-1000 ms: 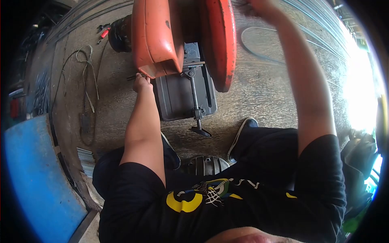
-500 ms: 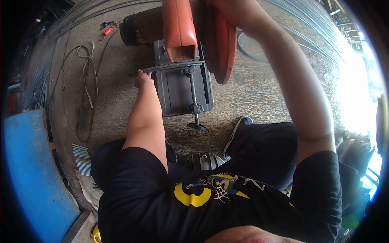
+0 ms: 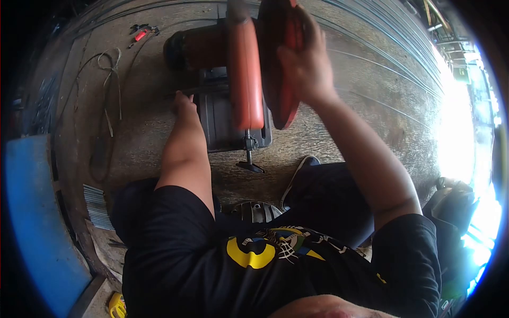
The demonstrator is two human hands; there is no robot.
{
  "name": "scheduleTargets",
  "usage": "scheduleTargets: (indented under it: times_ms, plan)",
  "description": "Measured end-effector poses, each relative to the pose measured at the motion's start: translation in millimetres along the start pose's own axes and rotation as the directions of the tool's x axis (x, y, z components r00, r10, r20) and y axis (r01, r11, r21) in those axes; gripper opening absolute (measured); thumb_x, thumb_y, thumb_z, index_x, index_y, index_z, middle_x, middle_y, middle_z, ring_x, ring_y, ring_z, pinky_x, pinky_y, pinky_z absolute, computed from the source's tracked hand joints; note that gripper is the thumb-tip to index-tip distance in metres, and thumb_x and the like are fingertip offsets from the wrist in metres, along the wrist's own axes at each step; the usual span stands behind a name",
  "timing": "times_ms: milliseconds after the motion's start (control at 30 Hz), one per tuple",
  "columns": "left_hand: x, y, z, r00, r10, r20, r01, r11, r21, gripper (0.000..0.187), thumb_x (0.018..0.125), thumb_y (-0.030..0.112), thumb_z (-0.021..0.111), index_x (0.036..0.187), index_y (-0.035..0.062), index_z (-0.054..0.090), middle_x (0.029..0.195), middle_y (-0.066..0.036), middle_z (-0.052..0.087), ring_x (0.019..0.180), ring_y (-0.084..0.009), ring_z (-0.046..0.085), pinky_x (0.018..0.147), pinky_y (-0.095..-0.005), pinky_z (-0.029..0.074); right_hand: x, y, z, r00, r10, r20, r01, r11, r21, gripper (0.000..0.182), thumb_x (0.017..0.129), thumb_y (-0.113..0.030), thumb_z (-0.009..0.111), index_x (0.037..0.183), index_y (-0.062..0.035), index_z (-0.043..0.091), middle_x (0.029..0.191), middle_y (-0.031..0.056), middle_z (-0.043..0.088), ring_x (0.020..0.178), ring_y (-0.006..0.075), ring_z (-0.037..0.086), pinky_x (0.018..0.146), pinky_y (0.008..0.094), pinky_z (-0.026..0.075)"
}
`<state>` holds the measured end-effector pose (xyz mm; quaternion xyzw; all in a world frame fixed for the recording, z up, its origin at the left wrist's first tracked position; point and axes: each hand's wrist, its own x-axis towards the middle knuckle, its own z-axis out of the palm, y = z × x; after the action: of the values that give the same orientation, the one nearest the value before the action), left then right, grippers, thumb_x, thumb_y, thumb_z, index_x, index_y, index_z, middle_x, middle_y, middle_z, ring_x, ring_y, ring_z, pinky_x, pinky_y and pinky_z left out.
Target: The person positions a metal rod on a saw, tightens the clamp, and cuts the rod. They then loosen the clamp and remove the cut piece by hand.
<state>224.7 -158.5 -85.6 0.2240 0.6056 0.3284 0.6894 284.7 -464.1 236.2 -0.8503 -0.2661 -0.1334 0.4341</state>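
A chop saw with a red spark chute and guard [image 3: 245,79] stands on the floor before me, its head lowered over the dark grey base [image 3: 220,124]. My right hand [image 3: 310,69] grips the saw head at the right, beside the round red disc guard [image 3: 289,103]. At the left of the base, my left hand [image 3: 184,103] is closed around thin steel rods, which are dim and mostly hidden now. The vise's screw handle [image 3: 250,167] sticks out toward me. The red chute covers the vise jaw and the cutting spot.
Long steel rods [image 3: 387,47] lie across the floor at upper right. A looped cord [image 3: 111,79] and a red-handled tool [image 3: 141,35] lie at left. Short cut rods [image 3: 97,205] are near my left knee, beside a blue panel [image 3: 40,222]. A yellow object [image 3: 116,306] is at the bottom.
My right hand has brought the saw head down and toward me, so the chute now covers the vise. My left hand has stayed at the rods.
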Motion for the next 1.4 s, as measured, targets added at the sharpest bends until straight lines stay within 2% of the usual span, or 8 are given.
scheduleTargets:
  times_ms: [33,67,133,400,500,733,800,1400]
  plan:
    - [4.1,-1.2,-1.7,0.999,0.0,0.052,0.001,1.0,-0.014,0.04,0.089,0.019,0.063,0.115,-0.0101,0.053,0.109,-0.018,0.062,0.093,-0.0281,0.064,0.074,-0.0341,0.062,-9.6,0.9,1.3,0.997,-0.045,-0.065,0.046,0.999,0.008,0.063,0.077,-0.013,0.062,0.136,-0.0036,0.04,0.118,0.0195,0.053,0.105,0.0311,0.056,0.094,0.041,0.046]
    - [11.2,-2.9,-1.9,0.998,-0.005,0.06,0.006,1.0,-0.003,0.04,0.089,0.019,0.063,0.115,-0.0101,0.053,0.109,-0.018,0.062,0.093,-0.0281,0.064,0.074,-0.0341,0.062,-17.6,1.0,-1.4,0.992,-0.125,0.029,0.125,0.992,0.023,0.077,0.071,-0.001,0.058,0.141,0.0011,0.026,0.136,0.0194,0.037,0.112,0.0392,0.041,0.1,0.0447,0.041]
    - [26.7,-8.1,2.0,0.996,-0.057,0.068,0.057,0.998,-0.006,0.037,0.092,0.023,0.057,0.113,-0.0073,0.056,0.108,-0.018,0.063,0.092,-0.0272,0.065,0.075,-0.0363,0.059,-35.1,6.9,3.4,0.991,-0.137,0.006,0.137,0.99,0.021,0.076,0.071,0.0,0.058,0.141,0.0009,0.027,0.135,0.0192,0.039,0.113,0.0387,0.041,0.1,0.0442,0.04]
    - [84.2,-31.8,-11.5,0.987,-0.122,0.109,0.122,0.993,0.008,0.037,0.092,0.024,0.056,0.113,-0.0069,0.056,0.108,-0.018,0.063,0.092,-0.0274,0.065,0.076,-0.0366,0.058,-66.9,14.3,14.0,0.995,-0.092,-0.034,0.094,0.993,0.074,0.076,0.07,0.001,0.06,0.141,-0.0026,0.03,0.123,0.02,0.047,0.108,0.0368,0.045,0.095,0.042,0.043]
    - [106.4,-39.0,-9.6,0.982,-0.141,0.122,0.141,0.99,0.012,0.037,0.093,0.024,0.055,0.113,-0.0068,0.056,0.108,-0.018,0.063,0.092,-0.0275,0.065,0.076,-0.0367,0.058,-70.5,15.3,14.3,0.996,-0.084,-0.02,0.085,0.99,0.109,0.073,0.074,-0.001,0.059,0.141,-0.0021,0.031,0.129,0.0209,0.045,0.113,0.0373,0.043,0.101,0.0435,0.038]
    - [167.3,-58.2,-12.5,0.972,-0.199,0.128,0.197,0.98,0.025,0.037,0.093,0.025,0.054,0.113,-0.0064,0.057,0.108,-0.018,0.063,0.092,-0.0278,0.065,0.077,-0.0371,0.057,-76.0,19.8,17.0,0.992,-0.125,-0.01,0.126,0.989,0.079,0.071,0.074,-0.002,0.06,0.14,-0.0004,0.032,0.131,0.0209,0.044,0.113,0.0361,0.042,0.1,0.0438,0.037]
    - [178.0,-59.5,-8.2,0.967,-0.214,0.138,0.212,0.977,0.026,0.037,0.093,0.025,0.054,0.113,-0.0063,0.057,0.108,-0.018,0.063,0.092,-0.0279,0.065,0.077,-0.0372,0.057,-81.7,21.4,18.8,0.984,-0.17,-0.053,0.171,0.985,0.019,0.079,0.07,0.002,0.061,0.141,-0.0043,0.029,0.119,0.0225,0.048,0.105,0.0373,0.046,0.093,0.0431,0.043]
    - [247.6,-78.6,0.2,0.907,-0.346,0.239,0.355,0.935,0.009,0.039,0.094,0.028,0.051,0.113,-0.0054,0.058,0.108,-0.018,0.064,0.092,-0.0285,0.065,0.079,-0.038,0.055,-103.2,28.5,27.1,0.982,-0.185,-0.038,0.185,0.983,-0.019,0.082,0.069,0.002,0.063,0.142,-0.0037,0.025,0.119,0.0236,0.047,0.107,0.0383,0.044,0.092,0.0454,0.043]
